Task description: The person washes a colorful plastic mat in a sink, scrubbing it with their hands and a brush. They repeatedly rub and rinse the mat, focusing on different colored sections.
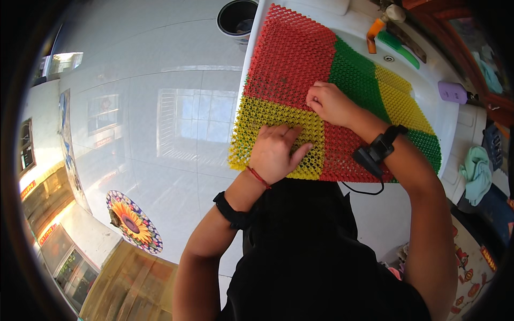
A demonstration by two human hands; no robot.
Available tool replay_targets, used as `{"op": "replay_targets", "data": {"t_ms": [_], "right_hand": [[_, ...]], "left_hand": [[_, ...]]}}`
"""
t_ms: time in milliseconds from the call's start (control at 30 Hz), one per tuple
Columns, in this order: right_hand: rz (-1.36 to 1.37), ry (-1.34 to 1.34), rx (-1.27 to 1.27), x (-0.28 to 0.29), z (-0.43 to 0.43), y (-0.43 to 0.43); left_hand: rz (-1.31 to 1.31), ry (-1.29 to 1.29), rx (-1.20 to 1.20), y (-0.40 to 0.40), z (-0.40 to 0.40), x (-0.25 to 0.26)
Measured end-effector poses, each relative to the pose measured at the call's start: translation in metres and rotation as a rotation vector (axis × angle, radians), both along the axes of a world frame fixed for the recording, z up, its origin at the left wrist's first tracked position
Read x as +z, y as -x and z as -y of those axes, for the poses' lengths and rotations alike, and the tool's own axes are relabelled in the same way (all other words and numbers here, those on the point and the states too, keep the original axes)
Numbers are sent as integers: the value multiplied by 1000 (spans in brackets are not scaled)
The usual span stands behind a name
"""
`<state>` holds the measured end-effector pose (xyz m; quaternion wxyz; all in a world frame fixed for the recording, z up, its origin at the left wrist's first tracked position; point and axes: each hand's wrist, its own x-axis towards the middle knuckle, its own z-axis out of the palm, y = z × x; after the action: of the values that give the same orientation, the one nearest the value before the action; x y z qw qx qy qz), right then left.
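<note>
A plastic mat [357, 68] of short spiky tufts, patterned in red, green and yellow blocks, lies across a white sink [425, 76]. Part of it sags into the basin; its near edge reaches my body. My left hand [275, 150] rests palm down on the near-left yellow block, thumb spread from the fingers. On the mat's middle, by the corner where red, green and yellow blocks meet, sits my right hand [331, 102]. Its fingers are curled together against the tufts, and whether anything is between the fingertips is hidden.
Behind the basin are a tap with an orange spout [374, 36] and a green brush [399, 48]. A purple bottle [451, 91] lies on the right rim. Further right hangs a pale green cloth [476, 172]. A dark bucket [237, 20] and a round sunflower mat [134, 222] are on the tiled floor.
</note>
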<state>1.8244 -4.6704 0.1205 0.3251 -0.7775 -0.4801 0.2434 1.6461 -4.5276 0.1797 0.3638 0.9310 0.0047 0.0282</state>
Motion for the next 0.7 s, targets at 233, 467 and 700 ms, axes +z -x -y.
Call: {"op": "replay_targets", "data": {"t_ms": [233, 467, 700], "right_hand": [[122, 190, -44, 3, -15, 17], [163, 315, 77, 7, -16, 11], [82, 137, -29, 2, -9, 4]], "left_hand": [[-2, 0, -5, 0, -1, -3], [-7, -15, -14, 0, 0, -1], [-3, -13, -9, 0, -1, 1]]}}
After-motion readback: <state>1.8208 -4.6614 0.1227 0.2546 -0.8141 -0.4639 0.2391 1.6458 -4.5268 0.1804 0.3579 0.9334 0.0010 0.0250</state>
